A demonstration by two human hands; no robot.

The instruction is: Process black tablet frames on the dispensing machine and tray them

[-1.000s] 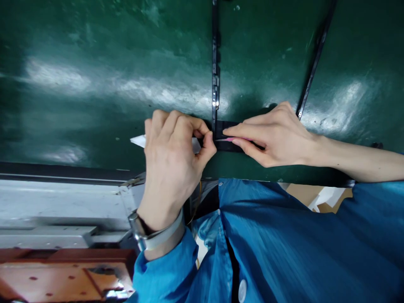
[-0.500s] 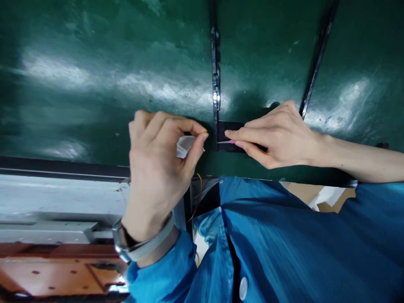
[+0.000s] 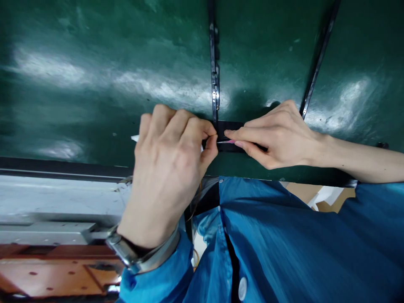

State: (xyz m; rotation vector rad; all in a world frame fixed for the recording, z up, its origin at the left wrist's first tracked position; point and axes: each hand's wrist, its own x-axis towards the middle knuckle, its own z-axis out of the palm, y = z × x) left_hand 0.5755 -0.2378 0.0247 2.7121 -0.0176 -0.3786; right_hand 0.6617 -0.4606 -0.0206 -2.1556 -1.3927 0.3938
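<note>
My left hand (image 3: 170, 155) is closed in a pinch at the lower end of a long black metal strip (image 3: 213, 80). A piece of white paper (image 3: 135, 138) pokes out past its knuckles, mostly hidden by the hand; anything smaller between the fingertips cannot be made out. My right hand (image 3: 274, 136) grips a slim pink tool with a thin pale point (image 3: 232, 142), perhaps tweezers, between thumb and index finger. That point reaches left to the strip's end, close to the left fingertips. Under the right fingers lies a flat black plate (image 3: 230, 126) joined or laid against the strip.
A second black strip (image 3: 318, 63) runs across the green tabletop (image 3: 126, 42) at the right. Below the table's dark front edge (image 3: 63, 166), grey and orange machine parts (image 3: 57, 273) show at lower left. Cardboard (image 3: 303, 191) is visible under the edge at right.
My left hand has moved right, bringing its pinched fingertips to the strip beside the tool's point. The white paper now shows at the hand's far side. My right hand stays in place.
</note>
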